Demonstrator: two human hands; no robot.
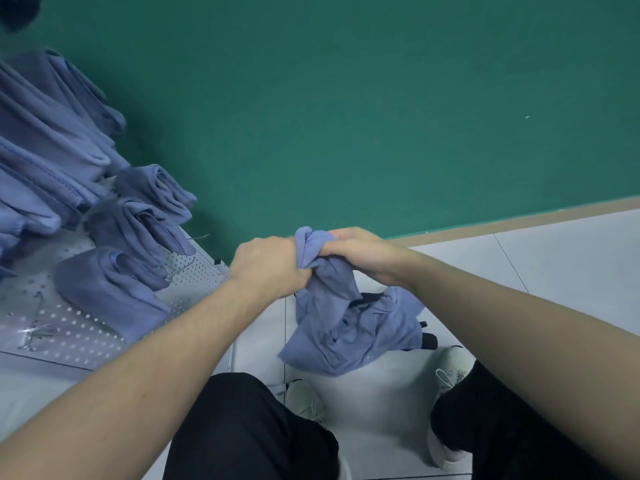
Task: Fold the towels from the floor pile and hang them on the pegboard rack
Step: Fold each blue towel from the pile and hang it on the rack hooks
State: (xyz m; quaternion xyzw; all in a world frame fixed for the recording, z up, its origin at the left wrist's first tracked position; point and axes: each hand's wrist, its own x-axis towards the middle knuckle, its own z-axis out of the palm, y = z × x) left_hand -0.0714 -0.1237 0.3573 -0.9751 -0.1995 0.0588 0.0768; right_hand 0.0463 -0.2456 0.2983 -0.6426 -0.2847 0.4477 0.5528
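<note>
We see our left hand and right hand side by side, fingers curled tight around a bunched blue towel that hangs below them over the floor pile, with the pegboard rack of folded towels to their left.

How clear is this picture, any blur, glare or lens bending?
Head view: lighting soft and even, no hard shadows; hung towels at the left edge look smeared; small glints on the metal hooks; the floor edge slants from the wide lens; both hands, left hand and right hand, fairly sharp on the towel.
</note>
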